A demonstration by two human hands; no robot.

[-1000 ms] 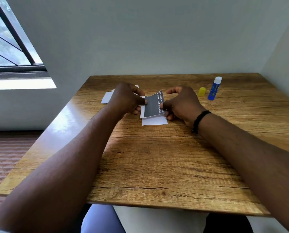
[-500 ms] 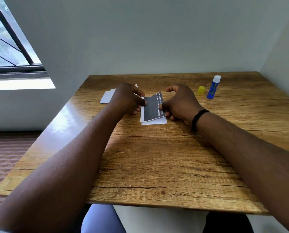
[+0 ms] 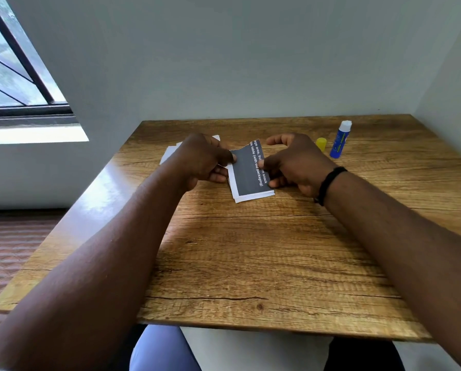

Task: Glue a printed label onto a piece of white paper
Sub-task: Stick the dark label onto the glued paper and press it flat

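A dark grey printed label (image 3: 246, 172) with white text lies over a piece of white paper (image 3: 253, 196) in the middle of the wooden table (image 3: 250, 258). The paper shows as a white margin along the label's left and near edges. My left hand (image 3: 202, 160) pinches the label's left edge with thumb and fingers. My right hand (image 3: 295, 162) pinches the label's right edge with its thumb on top, its index finger raised and curved above the paper.
A blue glue stick (image 3: 340, 139) stands uncapped at the back right, its yellow cap (image 3: 321, 144) just left of it. More white paper pieces (image 3: 170, 153) lie behind my left hand. A wall rises at the back and right; a window (image 3: 12, 62) is at the left.
The label has come down from a raised tilt to lie nearly flat over the white paper. Both hands kept their hold on its edges.
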